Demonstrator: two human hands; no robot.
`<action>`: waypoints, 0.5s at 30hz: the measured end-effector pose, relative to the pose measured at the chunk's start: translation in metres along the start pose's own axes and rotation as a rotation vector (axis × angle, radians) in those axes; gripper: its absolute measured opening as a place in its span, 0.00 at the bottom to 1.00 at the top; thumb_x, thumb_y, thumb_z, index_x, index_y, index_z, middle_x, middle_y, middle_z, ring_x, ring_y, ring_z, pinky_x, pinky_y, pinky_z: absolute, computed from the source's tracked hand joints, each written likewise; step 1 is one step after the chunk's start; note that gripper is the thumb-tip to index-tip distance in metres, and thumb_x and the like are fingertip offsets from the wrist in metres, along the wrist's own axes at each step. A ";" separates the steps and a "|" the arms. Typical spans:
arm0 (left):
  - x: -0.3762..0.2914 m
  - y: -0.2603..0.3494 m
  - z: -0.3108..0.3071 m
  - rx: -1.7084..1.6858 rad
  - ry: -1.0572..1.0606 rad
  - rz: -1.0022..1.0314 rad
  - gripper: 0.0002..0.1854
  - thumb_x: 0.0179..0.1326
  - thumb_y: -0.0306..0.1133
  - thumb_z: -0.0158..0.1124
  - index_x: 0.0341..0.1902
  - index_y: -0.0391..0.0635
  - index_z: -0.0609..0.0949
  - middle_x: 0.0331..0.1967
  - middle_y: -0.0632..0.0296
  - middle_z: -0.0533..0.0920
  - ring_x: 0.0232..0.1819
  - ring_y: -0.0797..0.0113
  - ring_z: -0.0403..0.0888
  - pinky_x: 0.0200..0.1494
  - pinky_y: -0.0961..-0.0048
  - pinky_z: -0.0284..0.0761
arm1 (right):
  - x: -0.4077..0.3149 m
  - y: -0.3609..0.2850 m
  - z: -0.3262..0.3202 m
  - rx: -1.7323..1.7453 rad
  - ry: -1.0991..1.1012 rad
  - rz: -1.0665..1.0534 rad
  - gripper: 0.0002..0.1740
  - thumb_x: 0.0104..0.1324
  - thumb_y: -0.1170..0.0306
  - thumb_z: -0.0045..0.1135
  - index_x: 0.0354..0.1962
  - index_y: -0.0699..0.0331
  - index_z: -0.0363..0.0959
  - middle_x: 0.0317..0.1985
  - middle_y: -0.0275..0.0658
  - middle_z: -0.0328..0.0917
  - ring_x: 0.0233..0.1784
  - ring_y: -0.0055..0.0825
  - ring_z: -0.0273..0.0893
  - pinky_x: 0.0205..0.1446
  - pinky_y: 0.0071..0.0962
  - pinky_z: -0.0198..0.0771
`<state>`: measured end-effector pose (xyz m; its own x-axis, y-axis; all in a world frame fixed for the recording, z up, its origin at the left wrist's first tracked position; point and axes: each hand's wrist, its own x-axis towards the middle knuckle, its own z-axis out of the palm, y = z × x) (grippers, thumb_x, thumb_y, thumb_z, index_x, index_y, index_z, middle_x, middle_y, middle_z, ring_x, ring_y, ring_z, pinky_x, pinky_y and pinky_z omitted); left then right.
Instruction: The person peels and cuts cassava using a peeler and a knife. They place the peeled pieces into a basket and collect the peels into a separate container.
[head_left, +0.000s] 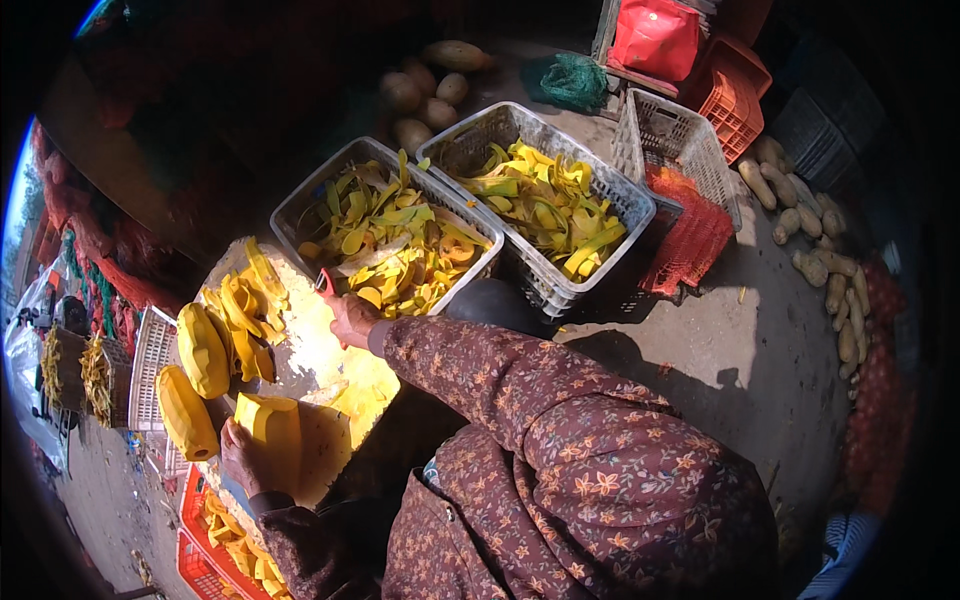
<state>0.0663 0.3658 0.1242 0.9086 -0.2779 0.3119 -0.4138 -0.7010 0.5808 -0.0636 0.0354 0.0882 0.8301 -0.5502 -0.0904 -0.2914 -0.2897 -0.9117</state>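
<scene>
My right hand (352, 321) is closed around a red-handled peeler (325, 283), above the near edge of a crate of yellow peels. With my left hand (241, 457) I hold a large peeled pumpkin piece (268, 431), flat-cut at its top, on the pale cutting board (367, 386). Left of it lie two peeled, elongated pumpkins (186, 415) (202, 351). Yellow pumpkin slices (246, 315) are heaped behind them on the board. The palm and some fingers of each hand are hidden.
Two grey plastic crates (472, 279) (645, 214) hold peels. A red crate (196, 499) of cut pieces stands at lower left. Beyond are a pale crate (667, 124) with red netting (688, 232), green netting (574, 81) and whole squashes (784, 184) on the floor at right.
</scene>
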 end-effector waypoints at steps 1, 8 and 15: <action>0.001 0.003 -0.003 0.000 -0.047 -0.063 0.27 0.75 0.51 0.48 0.55 0.38 0.82 0.42 0.47 0.85 0.42 0.56 0.82 0.48 0.63 0.74 | -0.007 -0.002 0.004 -0.167 0.017 -0.119 0.22 0.61 0.73 0.53 0.54 0.67 0.74 0.48 0.60 0.79 0.50 0.50 0.83 0.55 0.45 0.77; 0.004 -0.001 -0.008 0.172 -0.122 -0.019 0.25 0.76 0.48 0.46 0.58 0.41 0.81 0.50 0.47 0.84 0.50 0.45 0.80 0.52 0.58 0.74 | -0.043 -0.004 0.010 -0.320 -0.216 -0.203 0.24 0.62 0.71 0.58 0.57 0.59 0.76 0.55 0.54 0.74 0.57 0.56 0.77 0.58 0.45 0.75; 0.019 -0.042 0.000 0.517 -0.088 0.392 0.16 0.73 0.30 0.49 0.61 0.39 0.74 0.54 0.45 0.81 0.52 0.46 0.80 0.53 0.59 0.77 | -0.092 -0.021 -0.089 -0.174 -0.147 -0.449 0.19 0.59 0.70 0.57 0.49 0.65 0.80 0.42 0.55 0.81 0.51 0.53 0.81 0.57 0.45 0.74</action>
<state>0.1008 0.3900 0.1052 0.7066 -0.6143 0.3511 -0.6543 -0.7562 -0.0063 -0.1764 0.0218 0.1511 0.9462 -0.2291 0.2284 0.0451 -0.6056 -0.7945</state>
